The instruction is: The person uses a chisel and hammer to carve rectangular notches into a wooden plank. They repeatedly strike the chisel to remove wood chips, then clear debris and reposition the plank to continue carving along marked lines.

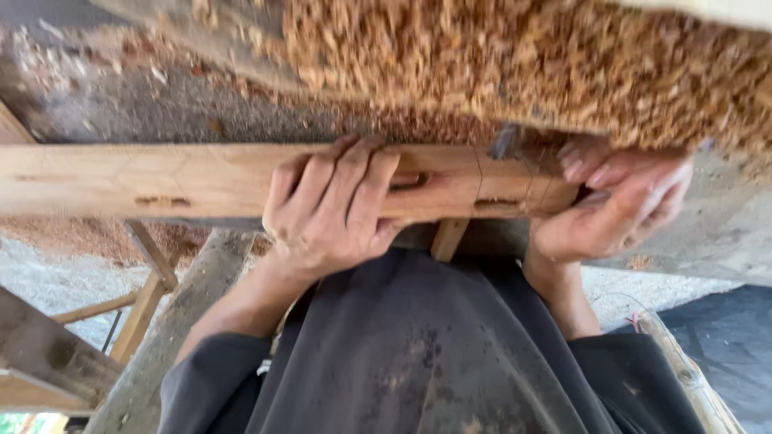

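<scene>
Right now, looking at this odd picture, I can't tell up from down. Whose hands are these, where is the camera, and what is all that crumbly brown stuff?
There is no machine here, only a person working with bare hands. The single picture comes from a camera worn on the person's head, looking down, so you see their own arms and dark clothing at the bottom. The left hand is wrapped around a long wooden beam that runs across the view. The beam has pencil lines and small slots cut in it. The right hand grips the beam's end, where something grey shows above the wood; I cannot tell what it is. The crumbly brown stuff is a pile of wood shavings beyond the beam. Wooden planks lie lower left.
</scene>
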